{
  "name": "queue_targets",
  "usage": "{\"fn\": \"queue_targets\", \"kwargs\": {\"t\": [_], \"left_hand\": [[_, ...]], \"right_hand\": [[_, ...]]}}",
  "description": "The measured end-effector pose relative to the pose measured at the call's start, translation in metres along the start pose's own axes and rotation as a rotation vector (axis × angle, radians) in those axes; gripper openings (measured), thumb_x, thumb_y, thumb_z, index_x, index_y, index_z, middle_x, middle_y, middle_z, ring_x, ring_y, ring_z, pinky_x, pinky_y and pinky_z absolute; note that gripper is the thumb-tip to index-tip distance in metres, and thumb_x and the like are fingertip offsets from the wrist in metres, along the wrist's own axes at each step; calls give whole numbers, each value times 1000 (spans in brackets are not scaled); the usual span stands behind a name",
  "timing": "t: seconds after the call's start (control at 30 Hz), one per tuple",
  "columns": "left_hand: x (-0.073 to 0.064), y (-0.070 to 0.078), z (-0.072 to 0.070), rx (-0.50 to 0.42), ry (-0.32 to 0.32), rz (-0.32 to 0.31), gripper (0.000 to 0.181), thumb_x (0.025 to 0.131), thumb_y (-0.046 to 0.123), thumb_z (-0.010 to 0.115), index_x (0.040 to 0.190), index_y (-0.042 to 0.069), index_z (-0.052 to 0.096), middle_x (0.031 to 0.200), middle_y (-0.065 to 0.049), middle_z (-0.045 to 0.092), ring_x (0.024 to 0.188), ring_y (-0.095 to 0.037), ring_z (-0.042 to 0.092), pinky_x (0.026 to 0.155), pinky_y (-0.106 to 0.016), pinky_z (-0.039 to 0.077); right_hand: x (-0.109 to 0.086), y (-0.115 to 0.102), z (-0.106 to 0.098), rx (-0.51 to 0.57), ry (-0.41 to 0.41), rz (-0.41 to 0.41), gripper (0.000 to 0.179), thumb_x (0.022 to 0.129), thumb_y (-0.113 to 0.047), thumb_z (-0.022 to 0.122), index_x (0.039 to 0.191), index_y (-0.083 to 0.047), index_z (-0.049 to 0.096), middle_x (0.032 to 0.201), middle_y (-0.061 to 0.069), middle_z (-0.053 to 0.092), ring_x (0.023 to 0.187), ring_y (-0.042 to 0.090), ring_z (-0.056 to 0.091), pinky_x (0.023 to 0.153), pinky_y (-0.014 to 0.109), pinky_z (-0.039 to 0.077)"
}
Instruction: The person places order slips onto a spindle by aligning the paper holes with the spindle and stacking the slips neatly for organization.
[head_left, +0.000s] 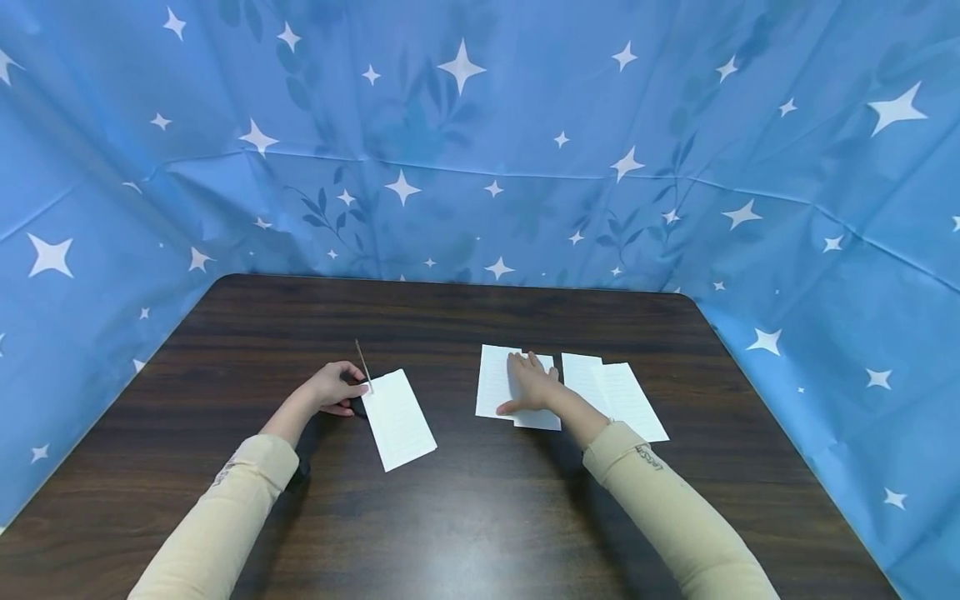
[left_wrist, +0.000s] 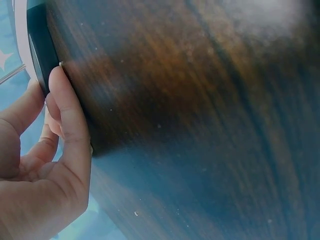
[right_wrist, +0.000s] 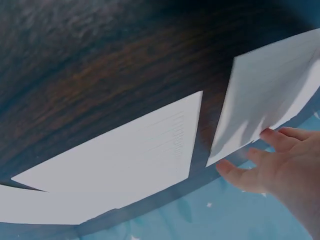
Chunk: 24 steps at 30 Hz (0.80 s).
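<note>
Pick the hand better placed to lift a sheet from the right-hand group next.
Right, I'd say: the right hand is over two overlapping sheets in that group. The left hand is farther away and occupied, holding a dark object beside other white paper.

- Table (head_left: 420, 321): dark brown wood grain, rounded far corners.
- Glare (head_left: 461, 546): a pale patch of reflected light on the table's near part.
- Cloth (head_left: 525, 100): blue, hanging behind the table and down along both sides.
- Crease (head_left: 813, 206): a line running across the cloth.
- Stars (head_left: 461, 68): white, four-pointed, various sizes, scattered over the cloth.
- Leaf sprigs (head_left: 322, 199): darker blue, printed among the stars.
</note>
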<state>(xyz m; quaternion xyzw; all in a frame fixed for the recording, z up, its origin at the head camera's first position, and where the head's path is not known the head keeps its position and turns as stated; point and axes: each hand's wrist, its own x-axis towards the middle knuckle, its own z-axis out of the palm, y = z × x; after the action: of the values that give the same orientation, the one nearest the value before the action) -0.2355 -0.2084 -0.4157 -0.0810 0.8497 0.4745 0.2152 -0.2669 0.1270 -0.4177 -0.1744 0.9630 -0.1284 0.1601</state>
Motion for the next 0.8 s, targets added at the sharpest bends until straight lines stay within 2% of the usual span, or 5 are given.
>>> {"fn": "queue_targets", "kwargs": {"t": [0.1,0.3,0.53,0.63,0.8], "left_hand": [[1,1,2,-9,-12,3,26,94,6,54,116,-4,44,89,-12,39,67,-15,45,59,-24,58],[-1,2,-2,17,-14,13,26,95,8,54,115,-5,43,93,-15,40,69,-17,45,60,-25,59],[-4,1,-7,24,-6,8,26,95,8,53,116,-5,44,94,-14,40,71,-17,46,60,-25,59],[-3,1,-5,17,-6,9,26,95,8,54,115,-4,44,94,-14,41,70,-16,46,60,-25,59],[0,0,-2,21,-6,12,27,94,8,54,115,-5,44,94,-15,41,70,-17,46,60,-25,59]], "right_hand": [[-1,5,1,-10,-10,5,101,76,-42,76,147,1,20,154,22,20,144,41,11,108,72,17],[-4,2,7,30,85,-23,97,74,-40,78,147,-5,25,151,19,29,140,43,20,106,70,22],[-5,-11,10,79,203,-41,96,69,-31,83,146,-9,31,138,11,50,119,38,44,95,57,36],[-5,-11,9,71,180,-13,98,69,-32,83,146,-8,29,144,14,42,124,40,40,100,61,35],[-3,-3,6,21,60,41,104,71,-40,80,149,-6,21,156,17,18,143,42,13,108,71,18]]}}
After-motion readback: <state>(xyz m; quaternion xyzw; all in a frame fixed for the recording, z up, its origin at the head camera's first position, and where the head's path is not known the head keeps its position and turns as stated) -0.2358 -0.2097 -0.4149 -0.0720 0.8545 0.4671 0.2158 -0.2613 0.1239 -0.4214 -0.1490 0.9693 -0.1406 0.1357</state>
